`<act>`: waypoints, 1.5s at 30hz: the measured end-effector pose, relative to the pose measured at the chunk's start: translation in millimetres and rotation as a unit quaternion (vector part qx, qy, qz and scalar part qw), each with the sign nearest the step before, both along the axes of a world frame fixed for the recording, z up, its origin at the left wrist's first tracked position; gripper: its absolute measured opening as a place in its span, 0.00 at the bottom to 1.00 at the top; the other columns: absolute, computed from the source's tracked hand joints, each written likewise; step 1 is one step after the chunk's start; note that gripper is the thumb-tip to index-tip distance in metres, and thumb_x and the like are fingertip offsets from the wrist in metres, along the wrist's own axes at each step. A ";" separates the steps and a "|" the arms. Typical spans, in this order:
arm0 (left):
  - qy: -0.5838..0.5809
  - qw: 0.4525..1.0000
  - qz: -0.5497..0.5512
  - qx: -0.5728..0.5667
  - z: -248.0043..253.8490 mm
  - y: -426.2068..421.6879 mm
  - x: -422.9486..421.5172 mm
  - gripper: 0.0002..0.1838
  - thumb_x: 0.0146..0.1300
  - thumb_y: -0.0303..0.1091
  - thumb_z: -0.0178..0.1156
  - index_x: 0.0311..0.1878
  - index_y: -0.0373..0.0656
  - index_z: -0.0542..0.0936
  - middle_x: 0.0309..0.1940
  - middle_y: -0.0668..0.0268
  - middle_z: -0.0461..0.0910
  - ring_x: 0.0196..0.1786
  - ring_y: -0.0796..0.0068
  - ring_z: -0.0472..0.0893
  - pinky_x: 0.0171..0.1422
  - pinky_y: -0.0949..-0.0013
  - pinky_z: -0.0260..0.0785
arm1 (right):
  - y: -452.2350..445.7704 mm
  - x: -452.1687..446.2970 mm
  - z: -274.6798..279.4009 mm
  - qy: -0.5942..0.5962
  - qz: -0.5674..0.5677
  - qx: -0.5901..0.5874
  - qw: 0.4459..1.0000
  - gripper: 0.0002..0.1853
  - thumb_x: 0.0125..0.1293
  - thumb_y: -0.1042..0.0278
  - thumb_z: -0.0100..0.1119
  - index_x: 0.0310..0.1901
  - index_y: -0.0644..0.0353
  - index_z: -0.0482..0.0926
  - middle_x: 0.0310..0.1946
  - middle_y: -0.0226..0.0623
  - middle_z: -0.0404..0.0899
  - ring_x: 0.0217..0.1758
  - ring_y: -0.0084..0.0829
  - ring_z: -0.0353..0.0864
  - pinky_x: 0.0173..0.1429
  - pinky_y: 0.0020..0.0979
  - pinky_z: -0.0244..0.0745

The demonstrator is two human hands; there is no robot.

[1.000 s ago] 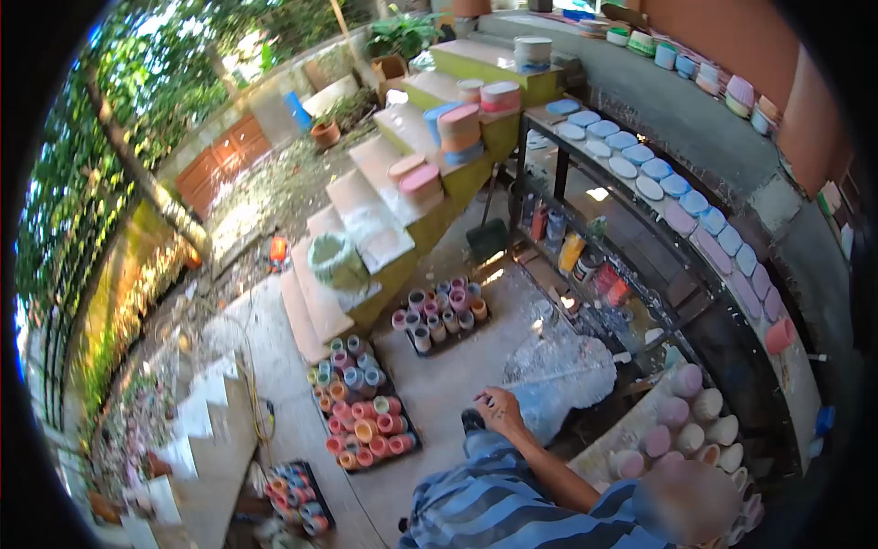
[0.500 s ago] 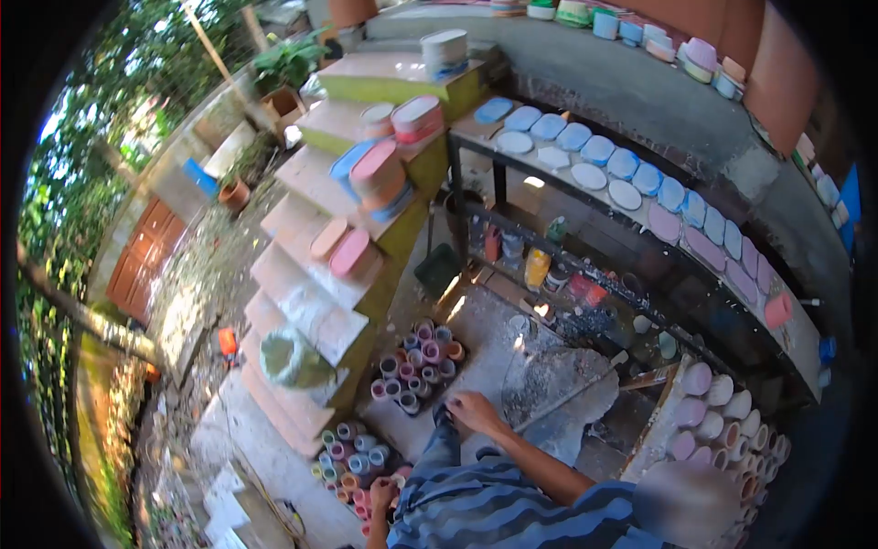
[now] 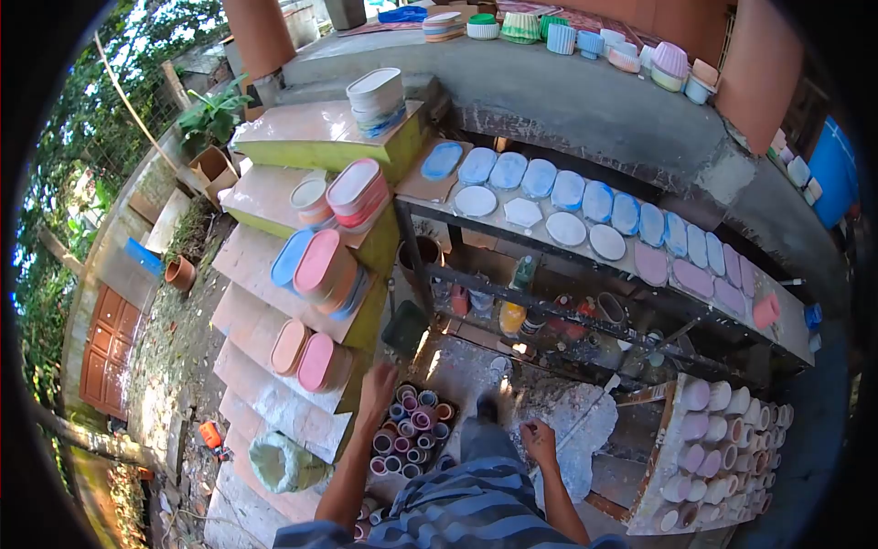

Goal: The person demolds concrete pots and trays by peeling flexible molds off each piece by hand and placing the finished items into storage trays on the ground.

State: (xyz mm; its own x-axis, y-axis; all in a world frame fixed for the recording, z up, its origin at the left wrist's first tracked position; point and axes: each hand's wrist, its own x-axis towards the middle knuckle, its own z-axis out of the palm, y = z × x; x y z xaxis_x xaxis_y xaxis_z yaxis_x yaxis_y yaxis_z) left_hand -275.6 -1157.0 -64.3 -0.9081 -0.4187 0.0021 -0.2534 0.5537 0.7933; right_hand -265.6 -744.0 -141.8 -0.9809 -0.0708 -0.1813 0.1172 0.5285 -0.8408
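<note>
My left hand (image 3: 378, 389) reaches forward beside the stairs, just above and left of a group of small round pots (image 3: 422, 419) packed together on the ground. Its fingers look loosely stretched, with nothing visible in them. To the right of my legs hangs my right hand (image 3: 538, 441), fingers loosely bent and apart, holding nothing I can see. Below it lies a grey, paint-spattered floor patch (image 3: 581, 425). More small pots (image 3: 366, 512) show partly behind my left forearm. Pink and orange oval pots (image 3: 318, 361) stand on a step near my left hand.
Stairs (image 3: 251, 320) rise on the left, bearing stacked oval pots and a pale sack (image 3: 279, 462). A long bench (image 3: 512, 209) holds blue, white and mauve pieces, with bottles below. A board of several pots (image 3: 722, 448) stands at right. A dark dustpan (image 3: 405, 328) lies ahead.
My left hand has moved from the lower pots up past the pot group ahead. My right hand has shifted right, away from that group. I have stepped forward and the view has turned.
</note>
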 end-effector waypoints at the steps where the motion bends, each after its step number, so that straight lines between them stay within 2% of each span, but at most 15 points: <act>1: 0.017 1.000 -0.004 0.012 52.2 13.8 -52.3 0.16 0.69 0.42 0.59 0.41 0.35 0.80 0.31 0.55 0.83 0.36 0.66 0.82 0.44 0.63 0.73 | -12.2 -14.8 19.2 -0.004 -0.002 0.001 1.000 0.10 0.63 0.64 0.65 0.39 0.64 0.84 0.29 0.43 0.86 0.34 0.35 0.87 0.40 0.34 0.79; 4: 0.118 0.992 -0.025 0.025 99.5 12.4 -202.6 0.15 0.71 0.40 0.59 0.45 0.35 0.80 0.32 0.56 0.84 0.37 0.70 0.83 0.45 0.65 0.73 | -47.1 -84.9 68.5 -0.004 -0.006 -0.044 0.999 0.09 0.64 0.66 0.64 0.40 0.64 0.84 0.30 0.42 0.86 0.35 0.34 0.87 0.41 0.34 0.79; 7: 0.157 0.982 -0.022 -0.101 133.6 2.3 -342.1 0.18 0.67 0.40 0.63 0.51 0.34 0.80 0.44 0.49 0.83 0.48 0.56 0.83 0.53 0.60 0.74 | -69.3 -168.4 119.8 0.026 0.047 -0.020 0.998 0.09 0.66 0.67 0.63 0.41 0.65 0.83 0.32 0.46 0.84 0.36 0.43 0.86 0.42 0.37 0.78; 9: 0.188 0.952 -0.040 -0.238 125.2 -14.6 -430.3 0.30 0.62 0.44 0.68 0.63 0.38 0.74 0.60 0.46 0.75 0.61 0.45 0.76 0.63 0.51 0.70 | -80.9 -224.7 164.8 0.109 0.100 -0.038 0.988 0.08 0.66 0.69 0.63 0.42 0.65 0.83 0.34 0.45 0.84 0.36 0.42 0.85 0.42 0.37 0.78; 12: -0.109 0.948 -0.078 -0.290 133.1 -37.2 -526.3 0.70 0.40 0.60 0.80 0.81 0.47 0.47 0.77 0.42 0.52 0.76 0.31 0.56 0.75 0.34 0.52 | -83.0 -295.4 216.5 0.094 0.085 -0.072 0.989 0.08 0.66 0.71 0.63 0.43 0.65 0.82 0.36 0.45 0.83 0.38 0.41 0.85 0.43 0.37 0.78; 15: -0.200 0.935 -0.085 -0.280 115.1 -55.4 -577.5 0.70 0.38 0.63 0.80 0.79 0.46 0.49 0.78 0.42 0.50 0.77 0.35 0.56 0.74 0.32 0.53 | -77.2 -351.8 239.1 0.126 0.080 -0.058 0.987 0.08 0.66 0.72 0.62 0.43 0.67 0.82 0.36 0.43 0.83 0.39 0.35 0.86 0.45 0.32 0.79; 19: -0.088 0.961 -0.101 -0.243 85.9 -75.6 -602.2 0.74 0.31 0.59 0.84 0.77 0.42 0.48 0.70 0.34 0.61 0.73 0.28 0.60 0.73 0.36 0.57 | -75.2 -397.0 255.9 0.095 0.063 -0.038 0.993 0.08 0.66 0.72 0.62 0.43 0.67 0.82 0.37 0.43 0.83 0.38 0.35 0.86 0.45 0.31 0.80; 27: 0.020 0.962 0.009 -0.271 78.6 -70.3 -552.4 0.67 0.36 0.49 0.82 0.73 0.28 0.51 0.69 0.33 0.60 0.72 0.31 0.62 0.77 0.44 0.55 | -137.8 -453.2 243.5 0.063 0.054 -0.168 0.982 0.12 0.70 0.68 0.61 0.48 0.68 0.81 0.41 0.44 0.84 0.43 0.31 0.86 0.47 0.32 0.80; 29: 0.068 0.984 0.064 -0.150 116.1 -39.3 -517.6 0.66 0.36 0.47 0.82 0.73 0.29 0.52 0.66 0.36 0.61 0.70 0.35 0.63 0.76 0.45 0.55 | -174.2 -470.8 228.8 0.011 0.042 -0.299 0.953 0.19 0.73 0.62 0.59 0.57 0.68 0.76 0.48 0.42 0.82 0.47 0.30 0.84 0.54 0.30 0.77; 32: 0.123 0.983 0.056 -0.123 170.1 24.3 -456.8 0.62 0.37 0.43 0.81 0.73 0.32 0.56 0.57 0.43 0.64 0.61 0.41 0.66 0.71 0.46 0.59 | -233.3 -482.9 229.5 -0.053 0.024 -0.439 0.896 0.19 0.76 0.58 0.55 0.56 0.68 0.76 0.45 0.41 0.82 0.50 0.27 0.81 0.53 0.30 0.76; 35: 0.108 0.989 0.055 -0.083 196.2 72.1 -407.2 0.52 0.43 0.39 0.79 0.71 0.37 0.62 0.56 0.45 0.64 0.60 0.45 0.66 0.69 0.50 0.61 | -240.4 -485.9 250.0 -0.010 0.097 -0.271 0.958 0.21 0.78 0.55 0.51 0.58 0.66 0.75 0.46 0.38 0.80 0.49 0.25 0.77 0.53 0.29 0.74; 36: 0.131 0.988 0.042 0.075 190.1 63.9 -388.2 0.44 0.52 0.37 0.76 0.70 0.38 0.65 0.57 0.50 0.65 0.59 0.53 0.70 0.66 0.55 0.66 | -242.5 -475.8 253.9 -0.040 0.085 -0.388 0.917 0.21 0.80 0.53 0.48 0.59 0.65 0.74 0.46 0.34 0.79 0.46 0.23 0.74 0.53 0.28 0.71; 37: 0.153 0.967 0.053 0.195 187.7 57.7 -381.5 0.33 0.61 0.34 0.71 0.67 0.38 0.69 0.55 0.56 0.72 0.54 0.66 0.75 0.60 0.64 0.71 | -240.4 -473.4 245.9 -0.035 0.098 -0.383 0.918 0.21 0.80 0.53 0.47 0.59 0.65 0.74 0.46 0.34 0.78 0.48 0.22 0.73 0.55 0.27 0.70; 40: 0.139 0.913 0.080 0.376 176.9 37.7 -364.6 0.16 0.73 0.35 0.61 0.57 0.35 0.79 0.40 0.70 0.82 0.43 0.82 0.78 0.55 0.74 0.71 | -236.3 -450.3 241.4 -0.069 0.121 -0.334 0.932 0.22 0.81 0.52 0.46 0.58 0.66 0.74 0.47 0.35 0.78 0.49 0.22 0.73 0.57 0.27 0.69; 45: 0.141 0.847 0.109 0.501 174.9 20.1 -332.6 0.16 0.76 0.38 0.57 0.50 0.32 0.84 0.38 0.72 0.83 0.40 0.85 0.76 0.50 0.76 0.70 | -250.6 -435.9 223.4 -0.112 0.117 -0.350 0.923 0.28 0.81 0.49 0.45 0.67 0.67 0.69 0.49 0.38 0.77 0.51 0.27 0.73 0.59 0.33 0.69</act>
